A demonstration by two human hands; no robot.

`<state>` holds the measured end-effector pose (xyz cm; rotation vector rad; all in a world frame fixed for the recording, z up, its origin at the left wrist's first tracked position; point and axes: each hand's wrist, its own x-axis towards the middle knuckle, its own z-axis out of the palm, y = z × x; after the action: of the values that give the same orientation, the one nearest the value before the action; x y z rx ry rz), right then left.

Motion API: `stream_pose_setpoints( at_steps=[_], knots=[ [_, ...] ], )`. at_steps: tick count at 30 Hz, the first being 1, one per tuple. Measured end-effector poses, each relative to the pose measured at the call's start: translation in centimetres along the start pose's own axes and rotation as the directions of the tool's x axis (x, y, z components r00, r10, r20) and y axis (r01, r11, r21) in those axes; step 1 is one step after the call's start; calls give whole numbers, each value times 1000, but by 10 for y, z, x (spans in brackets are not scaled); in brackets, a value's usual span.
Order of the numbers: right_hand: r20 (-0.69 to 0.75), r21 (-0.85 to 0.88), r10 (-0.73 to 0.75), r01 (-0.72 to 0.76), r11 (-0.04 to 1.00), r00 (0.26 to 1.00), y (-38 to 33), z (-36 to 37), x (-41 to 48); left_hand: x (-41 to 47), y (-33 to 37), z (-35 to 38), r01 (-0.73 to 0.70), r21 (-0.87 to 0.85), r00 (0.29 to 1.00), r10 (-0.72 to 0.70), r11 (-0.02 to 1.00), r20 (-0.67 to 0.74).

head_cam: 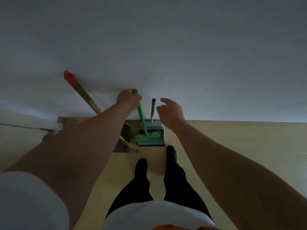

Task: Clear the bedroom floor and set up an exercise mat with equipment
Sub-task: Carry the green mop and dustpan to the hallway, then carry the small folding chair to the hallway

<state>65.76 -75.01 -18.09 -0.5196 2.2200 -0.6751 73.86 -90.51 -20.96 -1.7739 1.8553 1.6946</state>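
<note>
Fingers of left hand (128,100) grasp green broom (142,119) — right hand (171,112) released, near dustpan handle (152,109).

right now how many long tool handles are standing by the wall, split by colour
green handle, gripped by the left hand: 1
grey handle: 1
wooden handle with a red tip: 1
total: 3
</note>
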Motion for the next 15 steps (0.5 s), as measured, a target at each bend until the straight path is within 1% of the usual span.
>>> stream_pose_setpoints(
  at_steps=[2,4,7,9,11,12,14,15],
  knots=[
    [4,19,-3,3,1000,1000,-7,-5,-10,-5,3,-3,39,-62,999,-37,997,29],
    [-10,54,-13,14,998,1000,-16,-15,-21,-16,8,-4,61,-49,996,-58,997,62],
    [-32,7,-56,57,998,998,-25,-29,-33,-35,16,-8,75,51,996,-78,996,53],
    [-72,38,-47,49,998,996,-28,-41,-45,-53,25,-11,71,112,995,-78,991,57],
    [-130,82,-39,50,995,991,-31,-58,-59,-75,42,-14,26,174,994,-44,984,97],
    [-158,95,-39,54,994,987,-31,-65,-66,-89,50,-14,-13,240,992,-17,971,122],
    [-241,134,-39,73,988,970,-32,-87,-81,-115,70,-14,-186,423,972,104,887,210],
    [-288,154,-38,85,984,957,-33,-98,-88,-131,78,-15,-284,499,950,172,819,259]
  ],
)
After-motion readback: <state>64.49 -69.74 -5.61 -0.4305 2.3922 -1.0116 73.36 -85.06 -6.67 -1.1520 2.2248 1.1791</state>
